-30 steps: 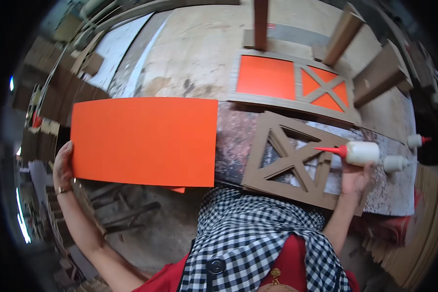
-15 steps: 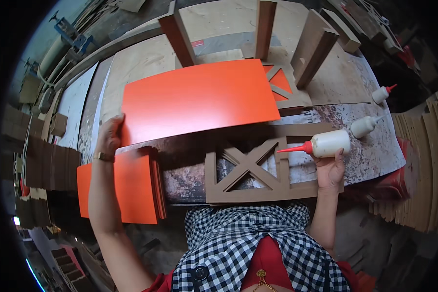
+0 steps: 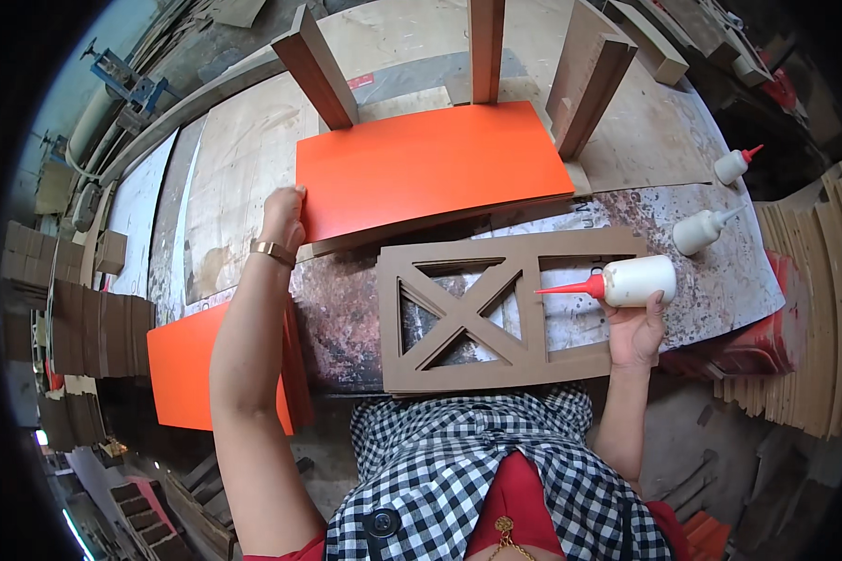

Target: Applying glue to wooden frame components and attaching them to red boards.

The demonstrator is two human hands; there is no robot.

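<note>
Holding a glue bottle (image 3: 634, 280) on its side, my right hand (image 3: 638, 329) has its grip closed around the white body from below, the red nozzle pointing left over the right part of a brown frame (image 3: 496, 313). That frame, a flat cut-out with a crossed panel and an open slot, lies on the worn tabletop (image 3: 720, 280) just in front of my checked shirt (image 3: 477, 467). My left hand (image 3: 283, 213) rests on the left edge of an orange panel (image 3: 426, 168), fingers curled over that edge so the grip is closed on the panel. It lies flat, just beyond the frame and slightly tilted, its far edge against three brown wooden legs (image 3: 485, 47) that point away from me. A gold bracelet (image 3: 273, 251) sits on my left wrist.

Below my left forearm, a stack of orange boards (image 3: 182, 365) sits lower than the tabletop. Two spare bottles (image 3: 702, 229) with pointed caps, one red-tipped, stand near the right end of the tabletop, well apart from my right hand. Stacks of brown cut pieces (image 3: 94, 327) fill the left side, and more thin sheets (image 3: 814, 327) lean at the far right.
</note>
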